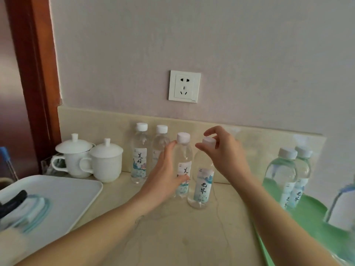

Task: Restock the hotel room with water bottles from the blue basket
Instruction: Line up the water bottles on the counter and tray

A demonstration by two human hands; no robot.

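Right fingertips [199, 145] pinched on white cap [209, 143] of front bottle [201, 179], frame centre; right hand [228, 156] arched above it, forearm running to lower right. Bottle upright on beige counter [172, 237].

Left hand [165, 175] open, fingers straight, palm flat against side of second bottle [183, 164], just left of front one; thumb low across the label. No wrap-around grip, just contact. Forearm exits lower left.

Behind, against backsplash: two more upright capped bottles [139, 152], touching or nearly so, left of centre. Further left: two white lidded cups [90, 158], side by side. Lower left: white tray [76, 192] with a folded cloth and a dark object, blurred.

Right edge: green tray [307, 214] holding another bottle pair [288, 173], upright, close together. Far right, blurred white-and-blue object, cannot identify.

Wall socket [184, 86] above centre. Wooden door frame [36, 73] at upper left.
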